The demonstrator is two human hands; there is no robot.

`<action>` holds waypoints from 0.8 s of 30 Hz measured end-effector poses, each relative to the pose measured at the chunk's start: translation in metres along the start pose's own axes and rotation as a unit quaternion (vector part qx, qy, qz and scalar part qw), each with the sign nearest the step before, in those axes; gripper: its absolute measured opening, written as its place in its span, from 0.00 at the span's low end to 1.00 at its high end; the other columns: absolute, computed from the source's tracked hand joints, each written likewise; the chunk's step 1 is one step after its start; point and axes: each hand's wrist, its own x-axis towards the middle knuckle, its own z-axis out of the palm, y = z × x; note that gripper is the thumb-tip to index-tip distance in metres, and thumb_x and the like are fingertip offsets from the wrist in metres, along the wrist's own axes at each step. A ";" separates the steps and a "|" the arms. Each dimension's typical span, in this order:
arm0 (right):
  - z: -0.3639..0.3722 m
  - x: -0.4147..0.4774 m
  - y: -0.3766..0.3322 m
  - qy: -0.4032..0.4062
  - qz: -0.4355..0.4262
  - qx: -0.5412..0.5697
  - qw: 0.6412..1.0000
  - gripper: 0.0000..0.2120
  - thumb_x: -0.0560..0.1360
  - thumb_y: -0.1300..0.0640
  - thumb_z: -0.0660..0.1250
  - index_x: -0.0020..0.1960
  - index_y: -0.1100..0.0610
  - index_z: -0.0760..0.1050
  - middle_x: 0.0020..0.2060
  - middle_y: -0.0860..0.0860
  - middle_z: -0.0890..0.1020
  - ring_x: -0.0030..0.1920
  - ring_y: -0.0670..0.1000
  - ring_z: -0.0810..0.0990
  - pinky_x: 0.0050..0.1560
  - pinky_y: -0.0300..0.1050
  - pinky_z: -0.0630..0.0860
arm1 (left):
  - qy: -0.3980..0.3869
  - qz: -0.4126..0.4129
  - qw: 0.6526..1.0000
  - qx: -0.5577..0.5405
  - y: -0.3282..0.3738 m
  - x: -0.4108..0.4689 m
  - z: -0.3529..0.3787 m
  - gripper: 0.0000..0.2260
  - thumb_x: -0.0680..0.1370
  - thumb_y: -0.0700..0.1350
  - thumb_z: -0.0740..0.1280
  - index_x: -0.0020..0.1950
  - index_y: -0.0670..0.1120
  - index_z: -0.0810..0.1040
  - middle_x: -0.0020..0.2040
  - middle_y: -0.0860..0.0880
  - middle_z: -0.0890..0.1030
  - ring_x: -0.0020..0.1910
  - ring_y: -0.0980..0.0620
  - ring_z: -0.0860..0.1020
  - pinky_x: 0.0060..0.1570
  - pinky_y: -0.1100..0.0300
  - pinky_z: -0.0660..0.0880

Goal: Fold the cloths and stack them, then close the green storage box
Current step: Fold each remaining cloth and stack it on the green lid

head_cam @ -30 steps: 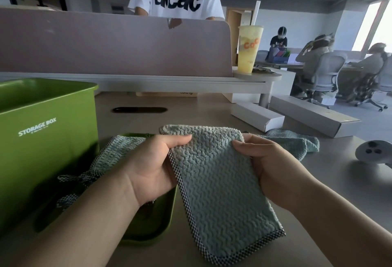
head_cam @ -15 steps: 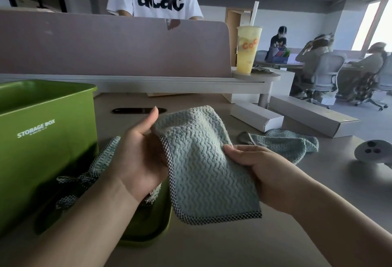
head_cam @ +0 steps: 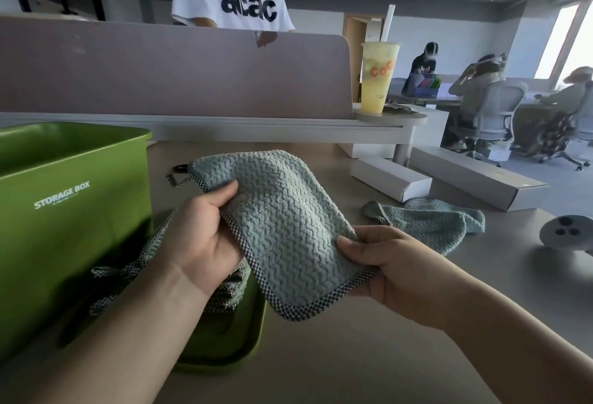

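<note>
Right of the green storage box (head_cam: 73, 211), the teal cloth (head_cam: 282, 230) slants far-left to near-right. The left hand (head_cam: 195, 243) grips its left edge, the right hand (head_cam: 394, 262) its right.

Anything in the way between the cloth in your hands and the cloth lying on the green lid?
No separate object. The held cloth, gripped by the left hand and right hand, hangs just right of the cloth pile on the green lid; only the left hand and wrist lie over it.
</note>
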 end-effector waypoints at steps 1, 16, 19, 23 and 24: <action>0.000 -0.001 0.000 -0.009 0.000 -0.003 1.000 0.18 0.69 0.62 0.65 0.55 0.71 0.77 0.46 0.61 0.83 0.41 0.54 0.84 0.45 0.50 0.83 | 0.000 0.001 1.000 -0.002 0.000 0.000 0.000 0.11 0.80 0.39 0.57 0.55 0.37 0.77 0.44 0.38 0.85 0.39 0.44 0.85 0.32 0.46 0.81; -0.001 -0.005 -0.012 0.136 -0.161 -0.003 0.978 0.19 0.73 0.63 0.66 0.62 0.50 0.77 0.49 0.59 0.83 0.44 0.53 0.84 0.40 0.42 0.81 | -0.047 -0.130 0.971 0.197 -0.018 -0.013 0.011 0.17 0.80 0.50 0.60 0.48 0.38 0.81 0.41 0.41 0.84 0.36 0.47 0.83 0.46 0.52 0.77; 0.000 -0.008 -0.014 0.156 -0.192 -0.012 0.969 0.20 0.74 0.64 0.65 0.63 0.49 0.76 0.47 0.62 0.83 0.43 0.54 0.82 0.41 0.43 0.81 | -0.015 -0.100 0.972 0.213 -0.023 -0.012 0.013 0.13 0.78 0.48 0.64 0.49 0.39 0.81 0.42 0.43 0.85 0.36 0.49 0.83 0.40 0.57 0.80; 0.001 -0.008 -0.013 0.170 -0.223 -0.036 0.959 0.11 0.74 0.64 0.65 0.52 0.55 0.82 0.39 0.57 0.83 0.39 0.53 0.80 0.40 0.43 0.79 | 0.040 -0.010 0.974 0.225 -0.024 -0.011 0.014 0.11 0.75 0.45 0.68 0.55 0.40 0.79 0.40 0.46 0.84 0.32 0.54 0.82 0.28 0.64 0.77; 0.001 -0.007 -0.013 0.177 -0.231 -0.046 0.956 0.09 0.73 0.63 0.66 0.48 0.56 0.83 0.38 0.56 0.82 0.39 0.52 0.78 0.40 0.42 0.77 | 0.048 0.013 0.973 0.224 -0.024 -0.011 0.014 0.14 0.75 0.44 0.69 0.59 0.42 0.78 0.42 0.48 0.83 0.32 0.56 0.82 0.28 0.65 0.77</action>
